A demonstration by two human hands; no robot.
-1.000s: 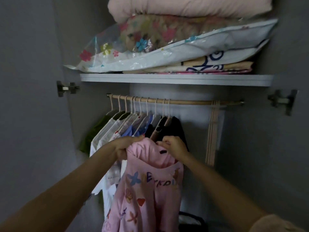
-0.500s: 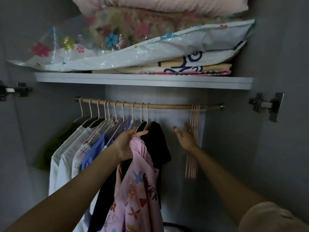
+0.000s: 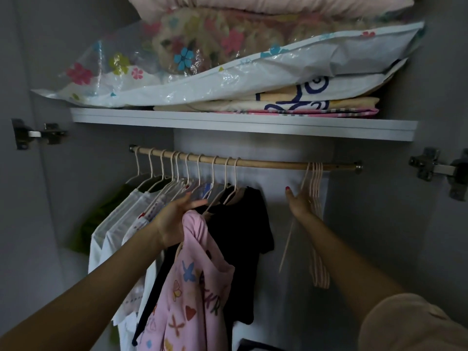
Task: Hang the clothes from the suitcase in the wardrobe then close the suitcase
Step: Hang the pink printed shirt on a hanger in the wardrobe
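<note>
A pink printed garment (image 3: 192, 300) hangs from my left hand (image 3: 174, 219), which grips it at the neck just below the hung clothes. My right hand (image 3: 301, 202) reaches into the bunch of empty pink hangers (image 3: 320, 274) at the right end of the wooden rod (image 3: 266, 163). Its fingers are among them, and one hanger is tilted out to the left under my wrist. Several garments hang on the rod's left half, ending with a black shirt (image 3: 243, 236). The suitcase is out of view.
A white shelf (image 3: 228, 122) above the rod carries bagged bedding (image 3: 228, 79) and folded blankets. White shirts (image 3: 111, 224) fill the left side. Door hinges stick out at the left (image 3: 33, 134) and right (image 3: 435, 168). The rod is bare between the black shirt and the empty hangers.
My right hand let go of the pink garment and moved right to the empty hangers, tilting one out. My left hand now holds the garment alone.
</note>
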